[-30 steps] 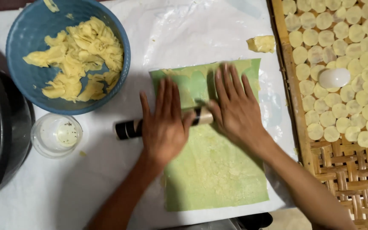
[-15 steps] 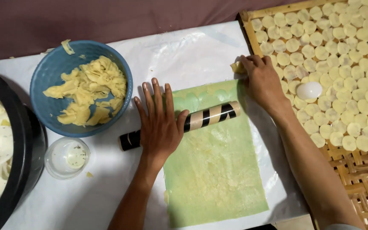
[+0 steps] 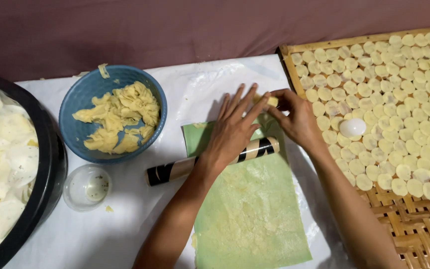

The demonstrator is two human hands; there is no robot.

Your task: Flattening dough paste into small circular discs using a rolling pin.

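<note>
Overhead view of a work surface covered by a white sheet. A small lump of yellow dough lies at the far end of a green mat, directly between the two hands. The left hand reaches across the mat with its fingers stretched out long and only slightly spread, palm down; the fingertips touch the near side of the dough lump. The right hand meets it from the opposite side, its fingers curled in and pinched narrowly on the lump, so that the dough is held between thumb and fingertips; how much of the lump lies inside the pinch cannot be told.

A rolling pin, striped black and tan, lies crosswise on the mat under the left wrist, which passes over its middle; neither hand grips it. The mat is dusted with pale crumbs and runs toward the viewer.

Left of the mat stands a blue bowl holding torn pieces of the same yellow dough. Just in front of it is a small clear cup. A large black basin at the left edge holds thin pale rounds. To the right, beside the right forearm, a woven bamboo tray carries rows of small pale discs, with one white egg-shaped object resting among them.
</note>
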